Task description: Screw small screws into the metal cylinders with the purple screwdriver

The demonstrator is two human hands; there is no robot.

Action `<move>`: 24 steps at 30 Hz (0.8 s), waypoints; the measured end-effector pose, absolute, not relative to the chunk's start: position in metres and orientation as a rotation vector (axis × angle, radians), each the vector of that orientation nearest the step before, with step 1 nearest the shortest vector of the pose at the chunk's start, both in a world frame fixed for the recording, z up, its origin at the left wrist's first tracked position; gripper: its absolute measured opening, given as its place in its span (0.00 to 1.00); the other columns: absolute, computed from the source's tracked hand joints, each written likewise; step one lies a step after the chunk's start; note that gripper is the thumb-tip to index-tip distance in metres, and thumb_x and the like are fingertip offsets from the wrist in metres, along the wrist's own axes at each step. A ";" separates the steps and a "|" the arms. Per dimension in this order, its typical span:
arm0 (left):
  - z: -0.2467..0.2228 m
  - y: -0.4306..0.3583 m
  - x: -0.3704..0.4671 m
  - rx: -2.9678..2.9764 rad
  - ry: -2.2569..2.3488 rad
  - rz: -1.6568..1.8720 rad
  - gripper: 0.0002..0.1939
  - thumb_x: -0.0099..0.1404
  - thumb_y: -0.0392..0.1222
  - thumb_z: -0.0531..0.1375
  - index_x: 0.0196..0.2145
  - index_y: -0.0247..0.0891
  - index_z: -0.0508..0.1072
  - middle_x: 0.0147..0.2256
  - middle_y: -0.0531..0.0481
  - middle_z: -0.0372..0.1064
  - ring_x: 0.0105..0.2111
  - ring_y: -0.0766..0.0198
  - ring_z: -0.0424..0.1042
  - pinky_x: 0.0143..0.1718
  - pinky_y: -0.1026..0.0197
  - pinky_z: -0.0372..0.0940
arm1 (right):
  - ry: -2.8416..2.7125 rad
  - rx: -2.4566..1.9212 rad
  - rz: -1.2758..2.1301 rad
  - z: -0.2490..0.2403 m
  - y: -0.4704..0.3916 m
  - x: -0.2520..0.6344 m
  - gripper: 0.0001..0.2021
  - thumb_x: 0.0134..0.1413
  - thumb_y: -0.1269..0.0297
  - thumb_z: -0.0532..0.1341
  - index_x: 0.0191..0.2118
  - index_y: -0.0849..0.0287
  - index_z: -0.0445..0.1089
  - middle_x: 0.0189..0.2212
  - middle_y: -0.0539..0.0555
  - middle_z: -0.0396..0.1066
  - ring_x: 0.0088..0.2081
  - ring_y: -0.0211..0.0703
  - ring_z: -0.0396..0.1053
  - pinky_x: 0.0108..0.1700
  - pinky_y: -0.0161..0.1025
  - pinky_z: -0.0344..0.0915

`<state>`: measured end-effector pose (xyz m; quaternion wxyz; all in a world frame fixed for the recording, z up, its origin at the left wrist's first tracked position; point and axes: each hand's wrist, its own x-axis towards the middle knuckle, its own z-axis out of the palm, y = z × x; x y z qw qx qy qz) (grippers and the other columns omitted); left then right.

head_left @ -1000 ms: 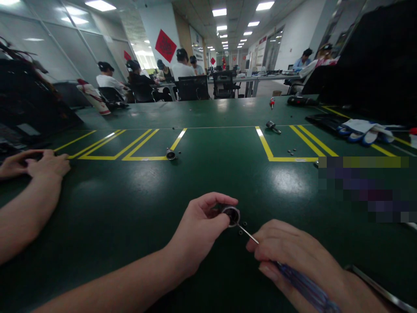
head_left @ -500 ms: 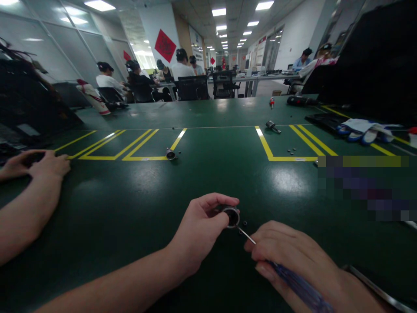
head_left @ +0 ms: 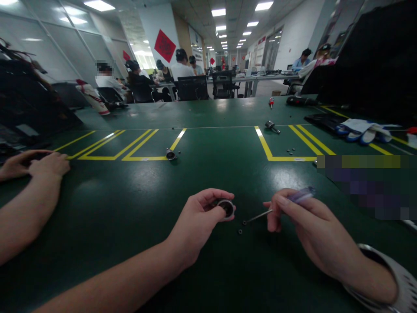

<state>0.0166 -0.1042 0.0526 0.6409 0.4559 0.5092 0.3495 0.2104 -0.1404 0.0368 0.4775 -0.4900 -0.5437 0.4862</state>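
My left hand (head_left: 198, 224) is closed around a small round metal housing (head_left: 230, 208), its open ring end turned toward me and the thumb at its mouth. Fingers of my right hand (head_left: 308, 234) grip a screwdriver (head_left: 301, 196) with a clear purple handle; its thin shaft slopes down to the left. The tip touches or is very close to a small dark nut (head_left: 244, 222) on the green table. A second such nut (head_left: 240, 231) lies just nearer to me. The housing is held above the table, apart from the screwdriver tip.
Another person's hands (head_left: 48, 167) rest at the left. A similar housing (head_left: 170, 154) stands by the yellow tape (head_left: 143, 159). Farther right are several tiny nuts (head_left: 289, 151), a dark metal part with a shaft (head_left: 271, 126) and white-blue gloves (head_left: 363, 130). People sit beyond the table.
The screwdriver tip has come out of the housing and moved to the nut on the table. My right hand has turned over and risen, while my left hand shifted slightly left with the housing.
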 end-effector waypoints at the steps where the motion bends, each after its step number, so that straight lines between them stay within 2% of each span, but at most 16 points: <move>1: 0.053 -0.104 0.015 1.031 1.149 0.788 0.12 0.53 0.32 0.62 0.37 0.37 0.74 0.40 0.47 0.73 0.42 0.58 0.71 0.47 0.53 0.64 | -1.247 -1.209 1.269 0.034 -0.136 0.210 0.14 0.56 0.55 0.55 0.26 0.57 0.66 0.20 0.50 0.67 0.26 0.40 0.67 0.32 0.40 0.65; 4: 0.054 -0.103 0.012 1.005 1.121 0.772 0.16 0.51 0.33 0.63 0.40 0.38 0.74 0.41 0.47 0.73 0.45 0.57 0.69 0.51 0.51 0.60 | -1.177 -1.216 1.356 0.028 -0.129 0.209 0.14 0.54 0.53 0.57 0.26 0.59 0.65 0.20 0.50 0.67 0.26 0.40 0.67 0.32 0.39 0.63; 7: 0.054 -0.102 0.011 0.991 1.136 0.762 0.18 0.50 0.32 0.64 0.41 0.38 0.73 0.40 0.47 0.73 0.44 0.58 0.70 0.50 0.52 0.60 | -1.243 -1.224 1.338 0.025 -0.128 0.210 0.14 0.55 0.54 0.56 0.27 0.59 0.66 0.21 0.50 0.68 0.26 0.39 0.66 0.31 0.37 0.63; 12: 0.054 -0.100 0.012 0.982 1.156 0.758 0.19 0.50 0.31 0.64 0.42 0.37 0.73 0.39 0.49 0.74 0.42 0.61 0.70 0.47 0.57 0.61 | -1.570 -1.307 1.133 0.027 -0.133 0.212 0.15 0.58 0.53 0.53 0.28 0.59 0.66 0.22 0.50 0.67 0.26 0.39 0.67 0.29 0.38 0.63; 15: 0.053 -0.100 0.012 0.975 1.153 0.765 0.19 0.50 0.30 0.64 0.42 0.37 0.73 0.37 0.49 0.75 0.40 0.62 0.71 0.47 0.57 0.62 | -1.847 -1.265 0.835 0.029 -0.140 0.210 0.12 0.59 0.59 0.52 0.29 0.58 0.66 0.25 0.50 0.67 0.29 0.39 0.67 0.39 0.43 0.64; 18: 0.053 -0.101 0.013 0.972 1.131 0.777 0.19 0.49 0.30 0.64 0.42 0.37 0.73 0.37 0.49 0.75 0.39 0.62 0.71 0.46 0.57 0.62 | -2.034 -1.130 0.569 0.028 -0.147 0.207 0.05 0.58 0.68 0.53 0.33 0.57 0.64 0.26 0.48 0.66 0.32 0.38 0.66 0.52 0.49 0.57; 24: 0.053 -0.103 0.012 0.974 1.111 0.833 0.19 0.49 0.30 0.64 0.41 0.37 0.73 0.38 0.49 0.74 0.40 0.62 0.71 0.45 0.57 0.65 | -2.179 -0.921 0.324 0.028 -0.152 0.206 0.06 0.52 0.76 0.54 0.34 0.59 0.64 0.29 0.49 0.68 0.32 0.38 0.67 0.54 0.51 0.56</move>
